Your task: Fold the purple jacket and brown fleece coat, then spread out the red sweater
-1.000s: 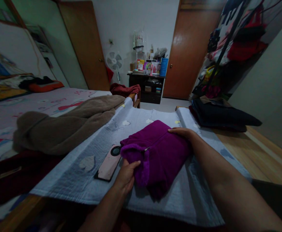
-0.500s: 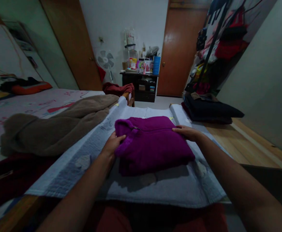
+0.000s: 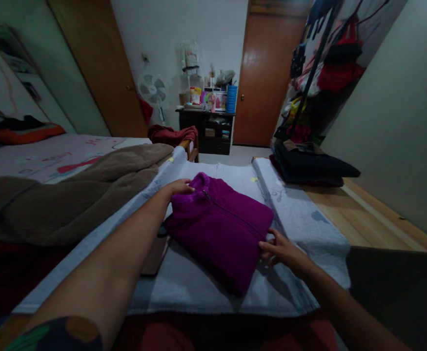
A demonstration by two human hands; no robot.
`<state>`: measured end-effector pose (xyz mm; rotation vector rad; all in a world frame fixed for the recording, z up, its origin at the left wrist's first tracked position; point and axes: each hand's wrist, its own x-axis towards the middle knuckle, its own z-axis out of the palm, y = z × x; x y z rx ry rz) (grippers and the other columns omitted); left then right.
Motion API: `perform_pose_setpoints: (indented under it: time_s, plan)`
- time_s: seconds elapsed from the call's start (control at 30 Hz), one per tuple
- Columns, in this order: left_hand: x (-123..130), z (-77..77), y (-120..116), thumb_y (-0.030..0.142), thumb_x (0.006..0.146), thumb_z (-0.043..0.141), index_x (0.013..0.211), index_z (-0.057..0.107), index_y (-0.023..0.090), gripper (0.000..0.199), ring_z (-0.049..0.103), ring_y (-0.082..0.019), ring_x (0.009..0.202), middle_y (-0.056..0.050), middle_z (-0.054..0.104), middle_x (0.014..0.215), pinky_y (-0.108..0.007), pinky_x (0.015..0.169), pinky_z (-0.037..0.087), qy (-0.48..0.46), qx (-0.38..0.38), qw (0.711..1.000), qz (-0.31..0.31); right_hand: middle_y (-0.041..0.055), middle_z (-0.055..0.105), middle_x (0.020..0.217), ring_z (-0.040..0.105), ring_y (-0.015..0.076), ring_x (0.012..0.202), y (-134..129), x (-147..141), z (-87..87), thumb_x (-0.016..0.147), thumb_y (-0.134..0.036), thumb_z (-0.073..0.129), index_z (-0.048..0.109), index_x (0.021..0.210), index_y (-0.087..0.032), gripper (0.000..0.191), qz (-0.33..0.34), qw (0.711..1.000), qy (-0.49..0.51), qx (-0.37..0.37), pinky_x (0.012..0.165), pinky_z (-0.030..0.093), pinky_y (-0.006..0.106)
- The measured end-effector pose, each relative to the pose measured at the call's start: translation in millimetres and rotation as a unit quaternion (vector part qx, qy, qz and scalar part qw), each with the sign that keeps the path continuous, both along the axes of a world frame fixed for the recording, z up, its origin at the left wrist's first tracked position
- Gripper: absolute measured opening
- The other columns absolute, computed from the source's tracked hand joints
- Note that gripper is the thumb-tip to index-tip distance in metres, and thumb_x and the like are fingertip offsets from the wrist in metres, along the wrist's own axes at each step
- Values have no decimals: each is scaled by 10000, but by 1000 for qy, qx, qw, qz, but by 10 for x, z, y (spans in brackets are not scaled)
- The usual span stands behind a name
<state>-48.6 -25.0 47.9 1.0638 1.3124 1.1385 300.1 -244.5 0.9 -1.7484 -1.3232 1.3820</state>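
A: Far left?
B: Brown plush garment (image 3: 70,202), laid out lengthwise, unfolded. Beside it, a pale flat object (image 3: 155,257), partly hidden by the forearm.

A: Centre?
B: Left hand (image 3: 180,187), thumb and fingers clamped on the collar of the purple jacket (image 3: 223,229), which lies on the pale blue cloth (image 3: 297,219).

A: State of folding?
B: Judged well advanced: compact shape, front zip uppermost. Left uneven: a gaping collar and a bulging left side.

A: Right?
B: Right hand (image 3: 279,249), fingers curled at the jacket's edge; whether they pinch it cannot be told. Beyond, a dark folded pile (image 3: 308,163), apart from the jacket.
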Motion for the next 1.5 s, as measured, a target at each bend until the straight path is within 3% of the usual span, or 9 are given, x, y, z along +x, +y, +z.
perform_pose_setpoints:
  time_s: [0.1, 0.2, 0.3, 0.4, 0.57, 0.73, 1.2, 1.37, 1.5]
  plan:
    - [108, 54, 29, 3, 562, 714, 880, 651, 125, 346, 522, -375, 1219, -172, 678, 1096, -470, 1012, 393, 100, -7, 994, 47, 56, 679, 813, 669, 245, 777, 108, 58, 107, 816, -465, 600, 563, 1153, -228, 414, 53, 969, -217, 105, 709, 533, 370]
    - [332, 180, -110, 82, 713, 650, 1101, 617, 157, 396, 339, -329, 1387, -161, 535, 1368, -472, 1143, 203, 247, 117, 959, 69, 92, 690, 998, 646, 251, 945, 287, -46, 303, 858, -403, 546, 626, 1075, -231, 288, 71, 917, -314, 233, 880, 495, 373]
    - [675, 133, -427, 116, 840, 528, 1182, 603, 185, 357, 390, -281, 1364, -129, 544, 1375, -487, 1174, 114, 367, 287, 884, -34, 118, 626, 1213, 558, 250, 1165, 462, -345, 383, 906, -357, 466, 625, 1146, -199, 329, 87, 876, -331, 339, 1033, 412, 381]
    - [953, -156, -749, 142, 820, 580, 1108, 648, 229, 309, 382, -285, 1380, -95, 586, 1343, -494, 1186, 49, 341, 333, 870, -127, 128, 508, 1407, 388, 261, 1362, 556, -677, 269, 927, -321, 422, 557, 1297, -161, 424, 101, 845, -356, 387, 1141, 281, 442]
    - [987, -667, -921, 278, 790, 673, 1103, 666, 261, 314, 316, -315, 1423, -92, 583, 1361, -507, 1191, 20, 348, 305, 876, -136, 79, 414, 1512, 269, 282, 1434, 534, -917, -44, 945, -371, 424, 479, 1407, -204, 494, 131, 836, -411, 338, 1170, 146, 518]
    - [914, -824, -873, 365, 770, 698, 1148, 668, 305, 384, 221, -269, 1466, -33, 539, 1421, -443, 1204, -4, 290, 268, 908, -144, 48, 320, 1564, 207, 296, 1457, 513, -924, -149, 938, -424, 429, 435, 1448, -249, 539, 138, 831, -446, 303, 1162, 115, 545]
    - [941, -864, -917, 339, 724, 746, 1099, 688, 297, 381, 250, -248, 1457, -24, 516, 1442, -405, 1208, 18, 232, 231, 935, -135, 57, 347, 1552, 235, 281, 1446, 499, -960, -218, 929, -401, 426, 463, 1429, -235, 528, 128, 823, -459, 310, 1162, 126, 513]
    - [892, -654, -1034, 172, 739, 681, 1040, 700, 256, 314, 369, -247, 1388, -51, 587, 1357, -422, 1206, 77, 220, 229, 939, -130, 63, 351, 1550, 242, 287, 1442, 481, -959, -166, 935, -406, 416, 460, 1430, -233, 526, 132, 827, -457, 301, 1157, 135, 519]
    - [769, -464, -1455, 139, 759, 619, 895, 710, 247, 197, 515, -259, 1216, -64, 649, 1148, -415, 1150, 280, 156, 230, 959, -58, 80, 379, 1534, 271, 310, 1428, 510, -908, -9, 931, -419, 429, 452, 1432, -232, 536, 159, 837, -445, 275, 1133, 192, 539]
